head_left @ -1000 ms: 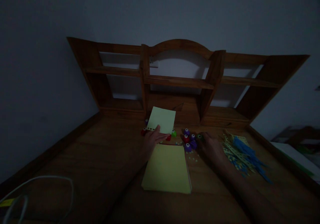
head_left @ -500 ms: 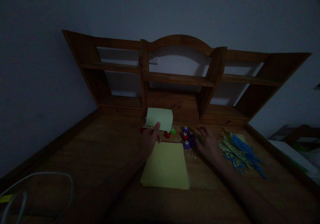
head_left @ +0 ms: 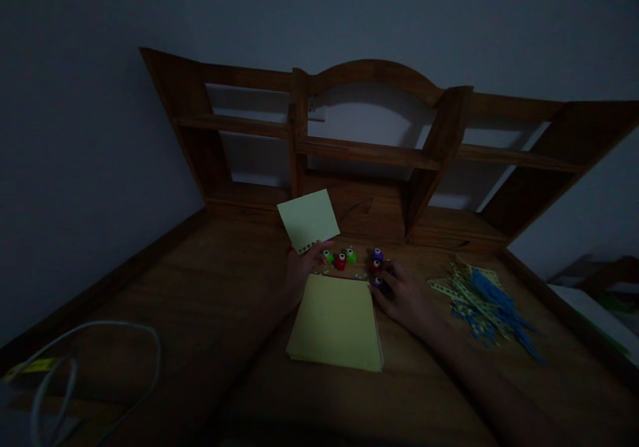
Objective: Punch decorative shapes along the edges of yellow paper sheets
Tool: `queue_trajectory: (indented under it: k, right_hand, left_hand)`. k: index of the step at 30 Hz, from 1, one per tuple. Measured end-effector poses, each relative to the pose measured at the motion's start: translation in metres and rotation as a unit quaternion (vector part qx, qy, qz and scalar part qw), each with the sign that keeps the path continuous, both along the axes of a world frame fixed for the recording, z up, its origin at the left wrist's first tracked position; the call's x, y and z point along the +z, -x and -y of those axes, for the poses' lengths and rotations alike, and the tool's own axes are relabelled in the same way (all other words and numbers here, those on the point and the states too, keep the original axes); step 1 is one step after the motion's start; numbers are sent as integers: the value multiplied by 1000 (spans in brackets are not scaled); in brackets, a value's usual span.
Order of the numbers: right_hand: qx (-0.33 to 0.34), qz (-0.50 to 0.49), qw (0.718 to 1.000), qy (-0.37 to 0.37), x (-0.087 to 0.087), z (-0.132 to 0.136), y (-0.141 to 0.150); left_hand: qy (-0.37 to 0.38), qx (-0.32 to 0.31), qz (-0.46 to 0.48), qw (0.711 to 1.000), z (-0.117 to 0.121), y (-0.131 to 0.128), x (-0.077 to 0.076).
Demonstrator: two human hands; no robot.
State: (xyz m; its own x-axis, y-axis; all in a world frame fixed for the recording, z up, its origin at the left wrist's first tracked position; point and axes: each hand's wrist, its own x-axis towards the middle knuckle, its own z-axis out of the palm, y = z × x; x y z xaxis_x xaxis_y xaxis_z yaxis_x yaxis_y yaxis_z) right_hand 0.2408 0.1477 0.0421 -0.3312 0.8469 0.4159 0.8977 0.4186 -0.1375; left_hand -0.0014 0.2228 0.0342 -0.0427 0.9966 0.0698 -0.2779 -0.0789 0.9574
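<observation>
In the head view, my left hand (head_left: 303, 269) is closed at the lower edge of a small pale yellow-green sheet of paper (head_left: 309, 219), tilted up at the back. A row of punched holes runs along that edge. My right hand (head_left: 403, 295) curls its thumb and fingers round a purple craft punch (head_left: 378, 281); part of it is hidden. Just behind stand a red punch (head_left: 375, 267) and another purple punch (head_left: 377, 255). Between the hands are a red punch (head_left: 340, 261) and two green ones (head_left: 351, 255). Below lies a stack of yellow paper (head_left: 337, 324).
Yellow and blue paper strips (head_left: 492, 300) lie heaped on the right of the wooden desk (head_left: 224, 274). A wooden shelf unit (head_left: 369, 154) rises along the back. At the lower left loops a white cable (head_left: 157, 354). Tiny paper cut-outs are scattered near the punches.
The sheet in my left hand has turned counter-clockwise and gone back and left. My right hand has moved left and closed in on the purple punch. The view has shifted slightly.
</observation>
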Motion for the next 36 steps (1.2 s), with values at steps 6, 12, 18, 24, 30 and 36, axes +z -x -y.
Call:
queue_trajectory:
  k: [6,12,18,24,30,36]
  right_hand:
    - [12,20,1000,19,4,3,-2]
    - [-25,-147,989,24,7,5,3]
    - [15,-574,793,201,-2,-2,12]
    - [42,-664,687,291,1,1,23]
    - [88,-673,656,332,8,8,26]
    - [101,-691,625,348,4,6,24]
  left_hand:
    - [-10,-79,-11,997,4,-3,5]
    - [-10,-140,0,990,2,-4,4]
    - [-77,-139,-48,986,14,-12,8]
    - [-131,-162,-115,971,31,-21,9]
    - [-20,-218,-142,965,28,-23,-2]
    - [-40,-287,-97,952,34,-30,-1]
